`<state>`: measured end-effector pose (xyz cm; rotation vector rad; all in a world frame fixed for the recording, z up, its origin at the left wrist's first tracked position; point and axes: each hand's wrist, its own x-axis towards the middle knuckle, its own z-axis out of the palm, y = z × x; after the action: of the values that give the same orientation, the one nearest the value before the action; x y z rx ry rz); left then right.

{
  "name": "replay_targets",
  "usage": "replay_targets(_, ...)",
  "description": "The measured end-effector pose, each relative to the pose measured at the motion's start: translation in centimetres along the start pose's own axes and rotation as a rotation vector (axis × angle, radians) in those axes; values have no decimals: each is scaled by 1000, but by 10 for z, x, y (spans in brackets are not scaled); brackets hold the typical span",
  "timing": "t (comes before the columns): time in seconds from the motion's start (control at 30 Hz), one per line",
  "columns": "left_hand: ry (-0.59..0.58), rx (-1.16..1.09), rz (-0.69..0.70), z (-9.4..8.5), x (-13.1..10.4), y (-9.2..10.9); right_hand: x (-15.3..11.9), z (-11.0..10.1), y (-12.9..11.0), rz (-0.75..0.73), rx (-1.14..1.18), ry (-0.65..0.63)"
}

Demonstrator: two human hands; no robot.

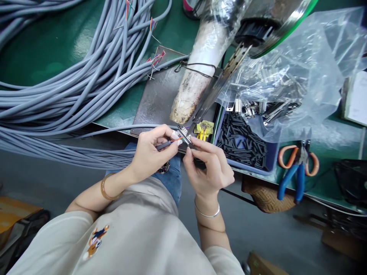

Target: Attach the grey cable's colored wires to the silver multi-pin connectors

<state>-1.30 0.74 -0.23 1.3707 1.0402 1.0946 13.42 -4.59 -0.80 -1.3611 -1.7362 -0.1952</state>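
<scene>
My left hand (156,149) is closed in a pinch on the dark grey end of a cable (163,145), where thin coloured wires come out. Those wires reach a small metal multi-pin connector (184,133) with rows of solder pins. On the connector's right end, the index finger and thumb of my right hand (209,162) are closed; the exact contact is partly hidden. Just above the connector is the tip of a soldering iron (205,101), held in a stand. A white wrapped tube (190,86) angles down beside the iron, its blunt end close to my fingers.
Grey cables (94,84) lie in a large bundle at left, some with stripped ends. A blue tray (271,166) holds black sleeves (241,141), with metal connectors and a plastic bag (315,49) above. Cutters (299,168) lie right. A yellow pad (204,130) sits near the iron.
</scene>
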Motion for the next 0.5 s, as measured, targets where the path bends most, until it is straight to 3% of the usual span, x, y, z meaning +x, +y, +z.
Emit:
replay_targets(0.3,-160,-115,-41,-7,-6,4,1,-11,0,145,129,10)
replay_targets(0.5,-218,-96,-44,-8,-13,2,4,-23,-6,-57,55,-60)
